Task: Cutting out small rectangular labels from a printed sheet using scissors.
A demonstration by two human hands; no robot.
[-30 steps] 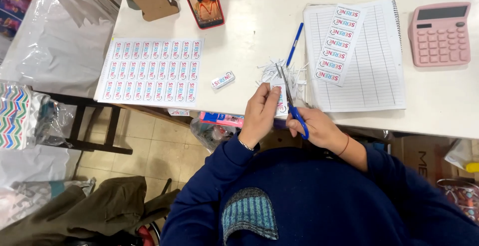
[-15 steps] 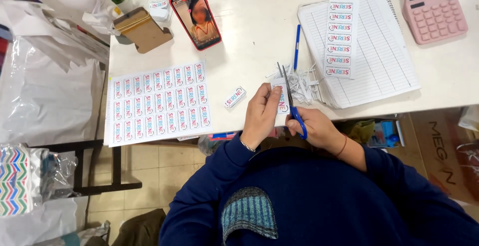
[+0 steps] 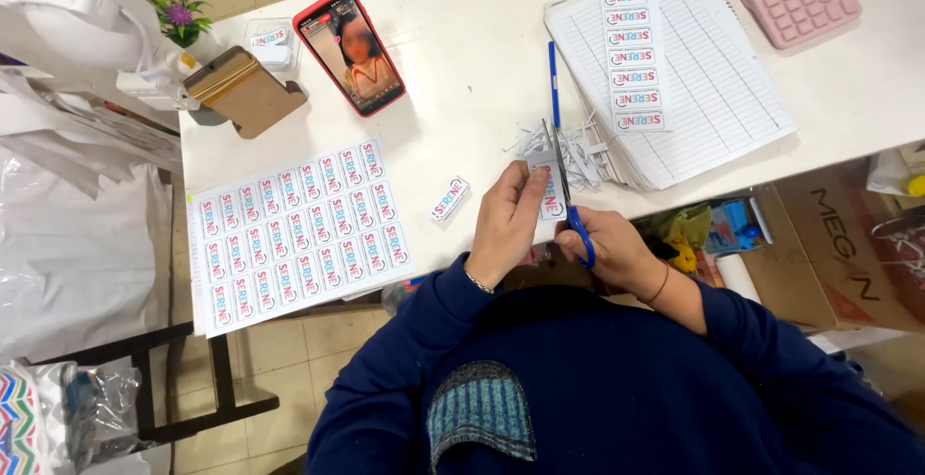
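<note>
My left hand (image 3: 506,224) pinches a small printed label strip (image 3: 550,189) between thumb and fingers, just over the table edge (image 3: 453,253); my right hand (image 3: 617,249) has its fingers curled through the blue-handled scissors (image 3: 564,186), blades at the strip. I judge short, steady snips along the printed border best, thumb kept clear of the blades

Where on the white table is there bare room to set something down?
Bare white table lies between the red-cased phone and the lined notebook. It is crowded near the left hand, the blue-handled scissors and the paper trimmings.
</note>
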